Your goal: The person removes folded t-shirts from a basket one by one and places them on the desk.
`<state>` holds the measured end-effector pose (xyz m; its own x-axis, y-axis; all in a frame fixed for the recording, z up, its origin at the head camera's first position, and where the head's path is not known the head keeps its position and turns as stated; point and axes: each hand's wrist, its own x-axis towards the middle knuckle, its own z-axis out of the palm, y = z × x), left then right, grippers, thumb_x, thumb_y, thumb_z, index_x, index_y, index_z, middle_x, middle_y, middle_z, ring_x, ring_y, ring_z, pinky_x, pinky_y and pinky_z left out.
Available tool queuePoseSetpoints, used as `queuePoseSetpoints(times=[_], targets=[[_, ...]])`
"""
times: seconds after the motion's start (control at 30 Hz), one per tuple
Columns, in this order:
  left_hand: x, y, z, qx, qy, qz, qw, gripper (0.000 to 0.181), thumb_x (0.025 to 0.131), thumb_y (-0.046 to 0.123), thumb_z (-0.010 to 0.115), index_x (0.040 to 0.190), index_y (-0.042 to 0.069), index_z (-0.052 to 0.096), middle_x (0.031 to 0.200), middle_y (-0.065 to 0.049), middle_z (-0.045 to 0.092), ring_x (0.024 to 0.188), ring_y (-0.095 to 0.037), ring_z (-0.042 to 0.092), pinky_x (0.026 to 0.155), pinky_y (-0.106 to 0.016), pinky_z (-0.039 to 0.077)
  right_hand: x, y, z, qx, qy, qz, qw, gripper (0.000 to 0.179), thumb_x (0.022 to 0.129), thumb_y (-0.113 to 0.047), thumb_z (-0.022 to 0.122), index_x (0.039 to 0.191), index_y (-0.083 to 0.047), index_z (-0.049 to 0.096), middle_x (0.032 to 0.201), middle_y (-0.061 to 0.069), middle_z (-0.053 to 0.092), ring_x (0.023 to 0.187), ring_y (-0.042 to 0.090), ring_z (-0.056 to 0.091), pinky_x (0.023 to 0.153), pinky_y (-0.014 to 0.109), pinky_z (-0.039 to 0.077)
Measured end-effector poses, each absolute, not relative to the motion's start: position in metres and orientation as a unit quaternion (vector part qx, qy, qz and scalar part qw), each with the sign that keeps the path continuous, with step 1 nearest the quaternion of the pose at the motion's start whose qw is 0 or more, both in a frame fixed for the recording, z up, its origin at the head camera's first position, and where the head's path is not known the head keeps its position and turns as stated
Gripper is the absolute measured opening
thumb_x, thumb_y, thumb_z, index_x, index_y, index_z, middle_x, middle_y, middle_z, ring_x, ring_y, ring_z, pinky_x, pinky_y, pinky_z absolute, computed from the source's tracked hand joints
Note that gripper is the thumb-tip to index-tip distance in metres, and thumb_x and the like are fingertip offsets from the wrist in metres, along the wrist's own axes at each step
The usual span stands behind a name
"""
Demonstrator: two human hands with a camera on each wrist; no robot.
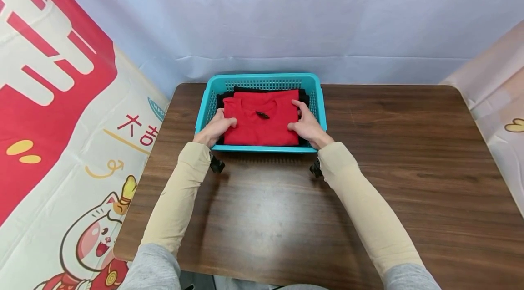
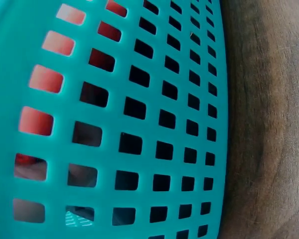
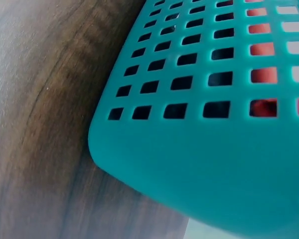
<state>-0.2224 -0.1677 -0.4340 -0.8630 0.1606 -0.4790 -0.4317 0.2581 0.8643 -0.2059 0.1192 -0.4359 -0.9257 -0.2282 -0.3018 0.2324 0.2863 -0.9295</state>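
A folded red T-shirt lies in a teal plastic basket, its neckline facing up with a dark label inside the collar. My left hand holds its left edge, thumb over the top. At the opposite edge my right hand grips it with thumb and fingers spread. Under the red shirt is more red cloth, and black cloth shows around it. In both wrist views the slotted wall of the basket hides the hands almost entirely.
The basket stands on a brown wooden table, near its back edge. Behind it hangs a pale curtain. A printed red and white banner runs along the left side. Dark wrist cameras hang below both wrists, close to the basket's front.
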Motion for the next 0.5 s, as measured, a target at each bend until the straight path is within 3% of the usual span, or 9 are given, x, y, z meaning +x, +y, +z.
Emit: queuePoseSetpoints(times=[0.27, 0.5], targets=[[-0.2217, -0.1623, -0.4288, -0.085, 0.739, 0.626, 0.233, 0.084, 0.089, 0.011, 0.062, 0.15, 0.02, 0.004, 0.147, -0.009, 0.031, 0.134, -0.026, 0.034, 0.107, -0.044, 0.041, -0.2009, 0.1209, -0.433, -0.029, 0.805, -0.566, 0.177, 0.068, 0.091, -0.002, 0.057, 0.15, -0.017, 0.029, 0.143, 0.012, 0.038, 0.109, 0.028, 0.049, 0.092, 0.042, 0.05], [-0.2212, -0.1588, -0.4259, -0.067, 0.748, 0.624, 0.215, 0.082, 0.09, 0.013, 0.062, 0.15, 0.021, 0.006, 0.148, -0.008, 0.03, 0.135, -0.025, 0.032, 0.108, -0.045, 0.04, -0.2003, 0.1216, -0.4322, -0.039, 0.814, -0.557, 0.159, 0.062, 0.091, -0.006, 0.06, 0.147, -0.014, 0.034, 0.135, 0.013, 0.045, 0.071, 0.021, 0.054, 0.085, 0.037, 0.052]])
